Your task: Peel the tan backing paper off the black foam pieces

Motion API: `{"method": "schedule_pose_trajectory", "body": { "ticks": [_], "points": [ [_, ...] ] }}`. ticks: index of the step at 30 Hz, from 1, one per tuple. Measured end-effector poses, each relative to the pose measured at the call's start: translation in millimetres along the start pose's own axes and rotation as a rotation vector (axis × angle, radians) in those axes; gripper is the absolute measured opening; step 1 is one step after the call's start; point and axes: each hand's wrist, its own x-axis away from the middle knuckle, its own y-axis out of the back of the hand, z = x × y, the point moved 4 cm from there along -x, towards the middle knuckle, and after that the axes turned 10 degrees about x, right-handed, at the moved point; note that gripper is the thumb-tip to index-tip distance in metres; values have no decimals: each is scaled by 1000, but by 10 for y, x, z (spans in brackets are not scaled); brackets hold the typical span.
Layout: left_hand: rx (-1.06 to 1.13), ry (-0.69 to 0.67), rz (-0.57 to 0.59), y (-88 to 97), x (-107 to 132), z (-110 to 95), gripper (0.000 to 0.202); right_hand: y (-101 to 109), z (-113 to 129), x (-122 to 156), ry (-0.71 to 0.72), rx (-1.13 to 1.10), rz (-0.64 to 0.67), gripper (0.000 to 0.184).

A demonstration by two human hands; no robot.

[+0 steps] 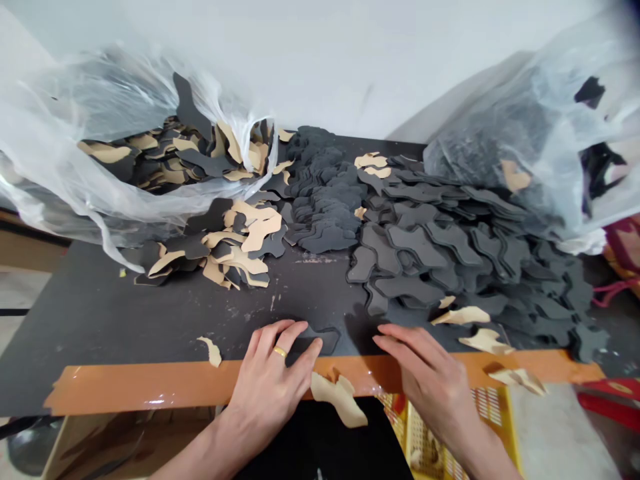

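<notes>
Left hand (267,380) flat on a black foam cutout (327,341), no pinch, long axis running sideways; right hand (430,380) open, fingers together, just beside it.

Left hand (267,377): plain gold ring (281,351) on one finger, lower centre of frame
Right hand (430,377): bare, no jewellery seen
Forearms (200,447): bare, no sleeves in view

The table (100,320) is a dark board with orange tape (150,390) along its near edge. Dark cut-outs (440,247) lie heaped and overlapping from 12 to 3 o'clock. Tan-faced cut-outs (235,243) pile up at 11 o'clock, and a plastic bag (100,133) slumps beside them at 10 o'clock. Another bag (480,153) sits at 2 o'clock. A loose tan scrap (213,351) lies at 9 o'clock, touching the tape.
</notes>
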Motion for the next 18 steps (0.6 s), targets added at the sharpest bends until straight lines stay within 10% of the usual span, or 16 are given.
{"method": "schedule_pose_trajectory", "body": {
  "ticks": [8,18],
  "points": [
    [-8,-11,-5,-2,12,-2,27,-192,284,-186,-225,-278,91,25],
    [39,-105,-14,105,220,14,30,-375,318,-197,-74,-104,35,20]
  ]
}}
